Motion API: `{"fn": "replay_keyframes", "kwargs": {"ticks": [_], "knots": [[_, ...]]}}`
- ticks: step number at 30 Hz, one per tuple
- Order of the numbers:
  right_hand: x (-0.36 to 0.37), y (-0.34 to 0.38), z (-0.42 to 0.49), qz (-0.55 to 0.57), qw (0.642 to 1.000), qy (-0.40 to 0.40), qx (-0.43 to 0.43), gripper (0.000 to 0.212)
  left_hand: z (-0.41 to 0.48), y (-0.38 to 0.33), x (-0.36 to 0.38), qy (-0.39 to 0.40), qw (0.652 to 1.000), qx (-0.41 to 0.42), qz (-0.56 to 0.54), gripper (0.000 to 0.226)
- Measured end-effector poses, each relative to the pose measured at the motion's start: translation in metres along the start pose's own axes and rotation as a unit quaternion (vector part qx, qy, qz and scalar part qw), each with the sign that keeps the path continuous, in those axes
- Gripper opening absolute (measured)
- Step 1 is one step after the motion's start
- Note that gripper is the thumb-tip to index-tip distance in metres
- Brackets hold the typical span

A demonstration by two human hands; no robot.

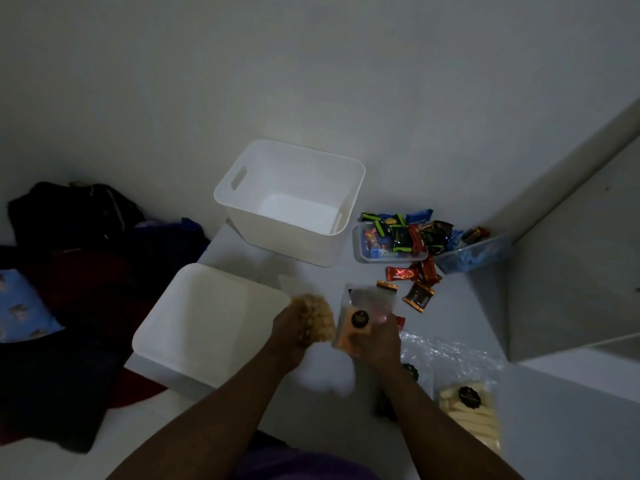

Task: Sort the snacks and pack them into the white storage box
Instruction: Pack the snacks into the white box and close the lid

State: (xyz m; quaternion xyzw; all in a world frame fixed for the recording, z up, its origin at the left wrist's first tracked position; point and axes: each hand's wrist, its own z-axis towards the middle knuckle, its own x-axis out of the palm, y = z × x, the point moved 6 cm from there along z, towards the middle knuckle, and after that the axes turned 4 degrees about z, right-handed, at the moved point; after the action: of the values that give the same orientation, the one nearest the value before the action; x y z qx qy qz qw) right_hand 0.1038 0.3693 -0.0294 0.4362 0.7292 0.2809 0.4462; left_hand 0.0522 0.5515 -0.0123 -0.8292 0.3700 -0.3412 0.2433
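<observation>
Gripping a pack in each hand, a person works at a white table [311,403] in a dim room. The left hand [289,329] has its fingers curled round a pack of tan round snacks [313,318], most of which shows beyond the fingers. Just beside it, the right hand [379,336] grips a clear pack of orange snacks [356,318] marked with a dark round sticker. Its fingers wrap the lower part, and the upper part stands free above them. The two packs sit close together, and blur hides whether they touch.

The white storage box [277,233] stands upright and open well beyond both sets of fingertips, touched by neither hand, with its white floor in view. A second white container [207,323], flat face up, lies just left of the left hand's fingers. Loose wrapped bars [417,296] lie near the right hand's fingertips, beyond them and to the right. Farther on, a clear tray [360,251] heaped with wrapped snacks sits beside the storage box, and a blue plastic bag [474,254] lies to its right. Back of the right wrist, toward the person, lie crumpled clear plastic [433,351] and a pack of pale sticks [471,417]. Dark clothing [69,271] is heaped well left of the left hand.
</observation>
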Motion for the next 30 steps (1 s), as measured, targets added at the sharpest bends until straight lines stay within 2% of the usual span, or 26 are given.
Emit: {"fn": "replay_keyframes", "kwargs": {"ticks": [2,5,8,11,13,15,17,18,20,22,24,26,30], "knots": [[-0.016,0.017,0.007,0.089,0.993,-0.071,-0.012,0.061,-0.003,-0.015,0.011,-0.021,0.998,0.036,0.051,0.031],[-0.045,0.055,0.011,0.231,0.957,-0.172,-0.030,0.063,-0.011,-0.057,0.041,-0.036,0.980,0.118,0.157,0.014],[-0.066,0.110,0.017,0.301,0.922,-0.230,-0.081,0.042,-0.012,-0.116,0.068,-0.021,0.953,0.212,0.216,0.012],[-0.067,0.166,0.025,0.327,0.905,-0.241,-0.127,0.017,0.002,-0.170,0.078,-0.021,0.950,0.254,0.180,0.016],[-0.061,0.202,0.030,0.311,0.906,-0.246,-0.146,0.012,0.020,-0.207,0.078,-0.045,0.948,0.276,0.151,0.020],[-0.054,0.241,0.034,0.269,0.913,-0.251,-0.178,0.009,0.044,-0.239,0.073,-0.078,0.931,0.306,0.183,0.021],[-0.032,0.267,0.055,0.211,0.935,-0.221,-0.178,0.005,0.072,-0.260,0.066,-0.106,0.918,0.301,0.235,0.020],[-0.017,0.274,0.067,0.179,0.950,-0.200,-0.162,0.010,0.086,-0.265,0.063,-0.109,0.917,0.282,0.260,0.020],[0.013,0.275,0.095,0.136,0.970,-0.168,-0.109,0.023,0.114,-0.268,0.058,-0.108,0.906,0.241,0.331,0.022],[0.041,0.266,0.118,0.138,0.980,-0.139,-0.040,0.022,0.141,-0.265,0.057,-0.083,0.878,0.213,0.421,0.025],[0.063,0.255,0.132,0.175,0.979,-0.100,0.038,0.009,0.164,-0.256,0.057,-0.041,0.860,0.174,0.478,0.031],[0.076,0.243,0.142,0.199,0.971,-0.087,0.103,0.011,0.185,-0.244,0.056,-0.002,0.850,0.132,0.511,0.031],[0.083,0.232,0.164,0.218,0.961,-0.103,0.136,0.015,0.212,-0.228,0.061,0.060,0.829,0.113,0.544,0.023]]}}
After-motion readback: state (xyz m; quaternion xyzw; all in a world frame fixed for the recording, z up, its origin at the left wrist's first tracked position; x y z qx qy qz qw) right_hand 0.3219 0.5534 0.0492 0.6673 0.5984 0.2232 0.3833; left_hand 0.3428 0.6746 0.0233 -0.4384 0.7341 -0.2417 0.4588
